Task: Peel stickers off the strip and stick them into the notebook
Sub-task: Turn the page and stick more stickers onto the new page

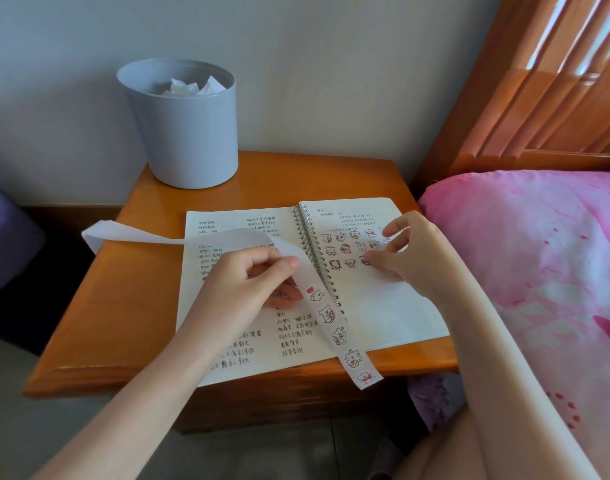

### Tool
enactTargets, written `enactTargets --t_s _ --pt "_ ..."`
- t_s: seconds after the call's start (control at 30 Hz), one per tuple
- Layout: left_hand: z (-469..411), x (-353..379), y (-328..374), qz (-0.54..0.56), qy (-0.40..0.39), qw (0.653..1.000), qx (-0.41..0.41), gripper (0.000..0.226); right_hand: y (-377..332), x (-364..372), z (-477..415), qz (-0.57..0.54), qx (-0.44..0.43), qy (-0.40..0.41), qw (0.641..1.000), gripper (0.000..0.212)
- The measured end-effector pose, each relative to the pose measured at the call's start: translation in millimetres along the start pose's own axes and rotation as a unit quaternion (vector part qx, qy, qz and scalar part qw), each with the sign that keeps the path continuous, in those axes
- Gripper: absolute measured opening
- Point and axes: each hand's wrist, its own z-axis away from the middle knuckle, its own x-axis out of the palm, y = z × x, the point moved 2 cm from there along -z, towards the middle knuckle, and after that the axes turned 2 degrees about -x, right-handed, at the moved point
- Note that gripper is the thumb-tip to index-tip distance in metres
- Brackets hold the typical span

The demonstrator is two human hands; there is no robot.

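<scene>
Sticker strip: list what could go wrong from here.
1. The long white paper sticker strip hangs past the orange wooden nightstand's front edge; if the left hand's grip loosens, it may slide off.
2. It crosses the open spiral-bound notebook's wire coils and might snag or crease.
3. The right hand presses among closely packed stickers, so overlap seems possible.
</scene>
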Motion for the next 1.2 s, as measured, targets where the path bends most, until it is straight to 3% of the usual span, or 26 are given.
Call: enactTargets --t_s 0.2,0.4,0.53,0.7,1.0,1.2 --pt "-0.1 0.0 0.5 0.002 -0.003 1.0 -0.001 0.016 -0.6 5.6 -1.5 0.024 -0.008 0.008 1.0 0.032" --pt "0.9 0.1 1.8 0.013 -0.003 1.0 0.0 0.016 -2.2 3.0 -0.2 0.019 -0.052 0.027 0.998 0.015" --pt "2.1 0.3 4.0 0.032 0.009 0.999 0.004 0.017 -24.9 6.2 10.7 -0.107 -0.117 -0.074 0.985 0.013" --pt "1.3 -2.0 5.9 0.034 0.04 0.998 0.017 0.018 -40.9 12.7 25.0 -0.143 -0.165 -0.192 0.957 0.011" --pt "1.6 -0.1 8.3 0.053 0.019 0.998 0.011 0.027 -42.5 14.0 26.2 -0.143 -0.178 -0.176 0.958 0.009" --pt "1.7 3.3 7.9 0.016 -0.014 1.0 0.007 0.016 -40.6 14.3 24.3 -0.146 -0.175 -0.155 0.961 0.01"
